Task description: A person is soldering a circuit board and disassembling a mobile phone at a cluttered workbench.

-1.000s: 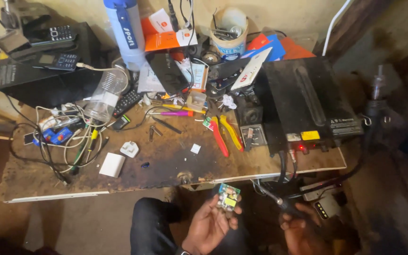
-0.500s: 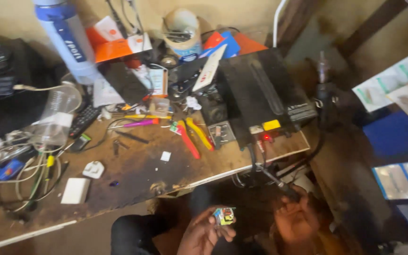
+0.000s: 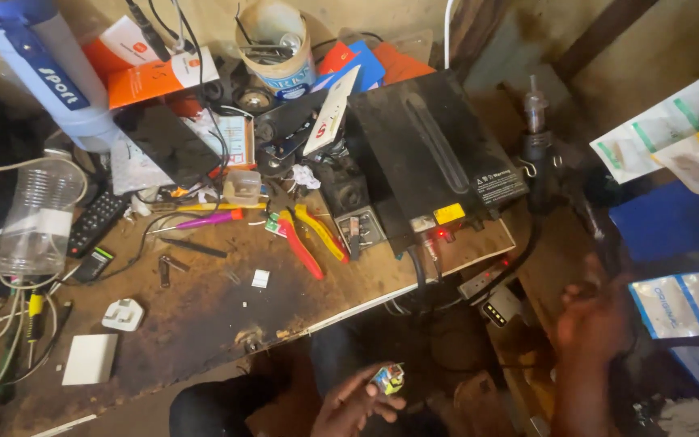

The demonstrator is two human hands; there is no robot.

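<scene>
A small part held low, below a messy work table

The left hand (image 3: 357, 405) pinches a tiny colourful part (image 3: 388, 378) in its fingertips, lifted up as if to see it well. The right hand (image 3: 596, 320) is open and holds nothing, out to the side near a grey power strip (image 3: 491, 279). Above the hands, red and yellow pliers (image 3: 309, 239) lie on the table (image 3: 204, 324) beside a black box (image 3: 426, 154). Farther up sit orange packets (image 3: 151, 69). Right of the right hand hang clear bags (image 3: 673, 146).

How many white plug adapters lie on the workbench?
2. A white three-pin plug lies near the front left edge; a flat white charger block lies just below it. Others may hide under the cables.
</scene>
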